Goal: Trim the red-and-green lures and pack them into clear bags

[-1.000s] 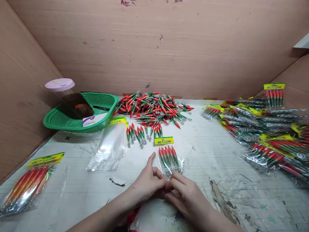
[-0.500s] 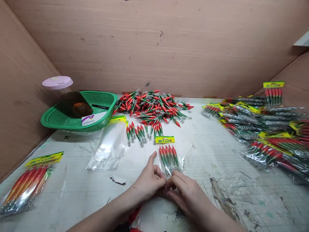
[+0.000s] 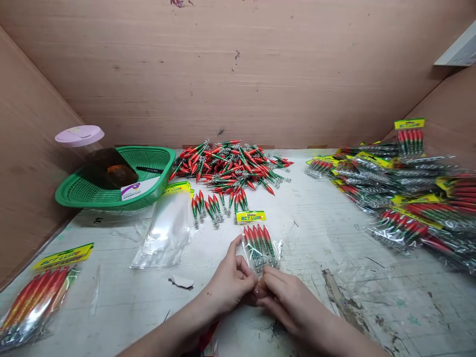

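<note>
Plywood walls (image 3: 260, 74) box in a scuffed white worktop (image 3: 327, 238). Landmark is the pile (image 3: 230, 163) of loose red-green lures at back centre, close to the rear wall.

A row (image 3: 217, 203) of single lures lies just in front of the pile, side by side. The pack (image 3: 258, 238) is a clear bag with a yellow "BCT LURE" header and several red-green lures inside. It lies flat on the worktop in front of the pile, just past the row, header end toward the pile.

The left hand (image 3: 230, 282) and right hand (image 3: 288, 297) meet at the pack's end farthest from the pile.
- Left hand: index finger stretched along the pack's left edge, thumb and other fingers pinched on its bottom edge.
- Right hand: fingers curled, tips pinched on the same bottom edge, right against the left hand.

Both hands are closed on the pack.

- Empty bags (image 3: 167, 228): clear, stacked front-left of the pile, yellow header toward it.
- Green basket (image 3: 148, 163): left of the pile, nearly touching it, with a dark object, a card and a pen inside.
- Pink lid (image 3: 79, 135): farther left of the pile, at the basket's far rim.
- Heap (image 3: 401, 198) of filled packs: right of the pile, well apart, running along the right wall.
- Upright pack (image 3: 409, 136): stands at the back of the heap.
- Orange pack (image 3: 37, 292): far front-left of the pile, at the worktop edge.
- Paper scrap (image 3: 182, 281): front of the pile, near the left hand.
</note>
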{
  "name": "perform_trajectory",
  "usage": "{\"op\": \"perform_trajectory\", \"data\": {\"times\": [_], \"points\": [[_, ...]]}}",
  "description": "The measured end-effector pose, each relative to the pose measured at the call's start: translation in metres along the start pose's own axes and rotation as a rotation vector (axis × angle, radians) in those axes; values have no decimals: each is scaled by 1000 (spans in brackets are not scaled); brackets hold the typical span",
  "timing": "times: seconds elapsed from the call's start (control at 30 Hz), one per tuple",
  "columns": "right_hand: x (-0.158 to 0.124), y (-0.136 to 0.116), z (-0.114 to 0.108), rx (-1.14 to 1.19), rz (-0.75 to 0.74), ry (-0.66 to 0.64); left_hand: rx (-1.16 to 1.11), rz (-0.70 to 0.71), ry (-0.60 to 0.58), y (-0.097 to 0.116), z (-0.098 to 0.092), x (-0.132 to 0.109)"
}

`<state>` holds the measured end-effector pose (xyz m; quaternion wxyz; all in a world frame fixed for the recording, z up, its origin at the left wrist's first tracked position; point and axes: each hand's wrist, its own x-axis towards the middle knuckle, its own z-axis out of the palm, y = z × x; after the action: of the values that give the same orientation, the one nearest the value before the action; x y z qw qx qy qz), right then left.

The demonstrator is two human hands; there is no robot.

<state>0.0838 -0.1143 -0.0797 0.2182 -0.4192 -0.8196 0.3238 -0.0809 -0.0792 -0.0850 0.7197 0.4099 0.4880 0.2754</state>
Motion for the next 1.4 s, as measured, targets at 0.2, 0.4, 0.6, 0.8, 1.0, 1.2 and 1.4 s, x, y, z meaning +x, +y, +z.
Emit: {"op": "perform_trajectory", "data": {"times": [0.2,0.4,0.6,0.8,1.0,1.2,1.4], "points": [[-36,15,-31,504,429,230,-60,-45,-7,-1,6,-2],[-91,80,-86,-74,684,653,42,-82,-29,0,4,-2],[-86,83,-97,-513,604,604,1067,136,162,22,-1,-23],[-27,26,-44,-447,14,192,1408,507,-8,27,1,-12],[-6,30,-24,-572,-63,207,1330,619,-163,13,8,12],[-28,33,-46,-705,-302,161,1246,834,-337,15,-27,-5],[-27,40,-42,-638,-563,88,1116,855,-466,10,-26,-6]]}}
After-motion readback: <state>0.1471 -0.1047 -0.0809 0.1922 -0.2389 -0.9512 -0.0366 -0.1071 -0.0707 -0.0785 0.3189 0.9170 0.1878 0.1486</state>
